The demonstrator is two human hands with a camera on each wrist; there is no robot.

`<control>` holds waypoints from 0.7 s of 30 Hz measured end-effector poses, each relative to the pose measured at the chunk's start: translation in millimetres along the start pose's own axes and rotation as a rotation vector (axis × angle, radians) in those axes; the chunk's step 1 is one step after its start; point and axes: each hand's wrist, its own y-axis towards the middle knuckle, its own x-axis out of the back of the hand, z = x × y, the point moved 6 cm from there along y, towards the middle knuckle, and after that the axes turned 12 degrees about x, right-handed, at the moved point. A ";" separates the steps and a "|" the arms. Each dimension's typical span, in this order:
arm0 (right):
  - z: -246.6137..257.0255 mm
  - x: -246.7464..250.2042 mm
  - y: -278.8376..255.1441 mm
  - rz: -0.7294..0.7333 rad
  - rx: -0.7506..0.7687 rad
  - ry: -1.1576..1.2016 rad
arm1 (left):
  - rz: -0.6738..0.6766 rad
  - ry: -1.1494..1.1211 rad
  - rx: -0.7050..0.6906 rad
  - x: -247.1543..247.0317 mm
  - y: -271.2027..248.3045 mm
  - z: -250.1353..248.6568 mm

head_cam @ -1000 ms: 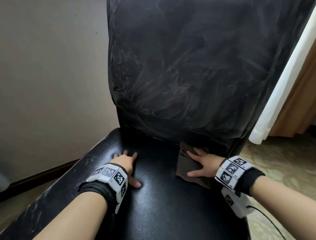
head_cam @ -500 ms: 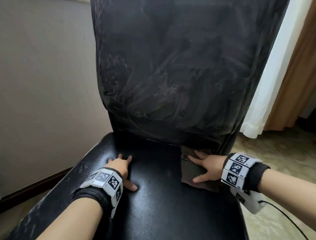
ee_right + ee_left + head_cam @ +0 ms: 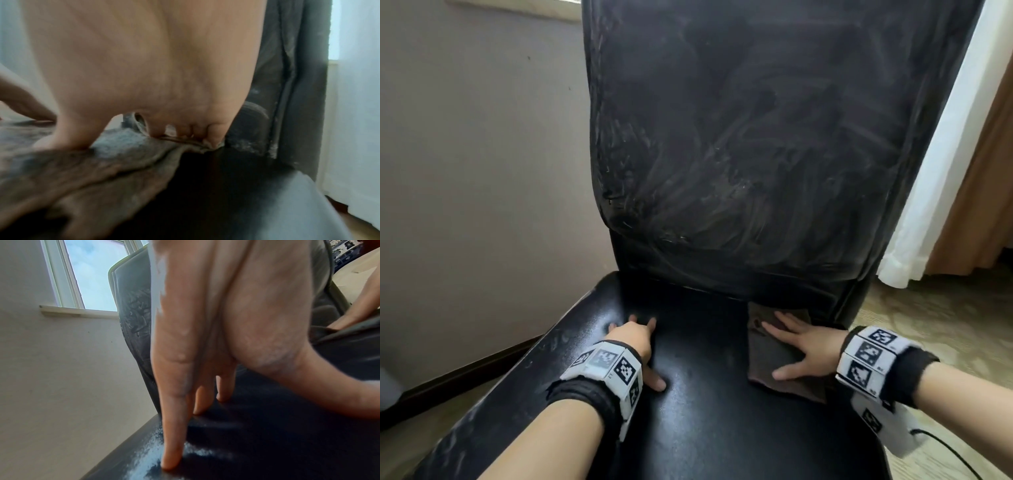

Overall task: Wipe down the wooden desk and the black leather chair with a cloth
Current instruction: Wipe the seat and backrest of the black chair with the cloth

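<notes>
Pressing: right hand [image 3: 812,349] lies flat on a brown cloth [image 3: 770,356] on the seat of the black leather chair [image 3: 705,428].
right fingers: straight and spread [image 3: 777,332], palm down on the cloth, thumb out to the near side; nothing curled round it. Right wrist view shows fingertips [image 3: 214,137] pushing the cloth [image 3: 86,175] at its far edge, fabric rucked there.
cloth: under the right fingers, far-right part of the seat, far edge close to the seam where seat meets backrest; cannot tell whether it touches the backrest.
left hand: [image 3: 635,337] planted on bare leather, well to the left of the cloth, apart from it.
left fingers: extended, slightly bent, tips [image 3: 171,457] down on the seat, thumb splayed toward the right hand. Holding nothing.
backrest: [image 3: 750,137] upright just beyond both sets of fingers, covered in pale swirled smear marks; scuffed, flaky leather along its left edge.
seat: glossy in the middle; whitish speckling along the left rim, outboard of the left fingers [image 3: 148,456].
wrists: black bands with white marker blocks on both; cable trails from the right one.
surroundings: plain wall [image 3: 476,171] left of the left fingers, window [image 3: 92,272] above it; white curtain [image 3: 941,171] and a tan one right of the right fingers; patterned floor [image 3: 928,315] below.
tabletop: pale surface at the top right corner of the left wrist view [image 3: 353,277], beyond the right hand; cannot tell if it is the desk.
</notes>
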 end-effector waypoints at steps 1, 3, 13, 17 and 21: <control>-2.6 4.9 3.1 -0.019 -0.010 0.014 | -0.001 -0.008 -0.001 0.4 -1.3 -0.3; -5.1 15.1 14.0 -0.077 -0.044 0.012 | -0.008 -0.023 -0.014 0.3 -6.5 -0.4; 117.9 -16.8 12.8 0.002 0.325 -0.124 | 0.019 -0.021 -0.106 -0.4 -42.1 84.1; 160.1 -13.2 37.3 -0.026 0.366 -0.132 | 0.002 -0.098 0.063 -6.9 -53.0 130.4; 179.1 14.2 86.1 -0.061 0.355 -0.102 | 0.012 -0.250 0.132 -21.4 -61.7 165.1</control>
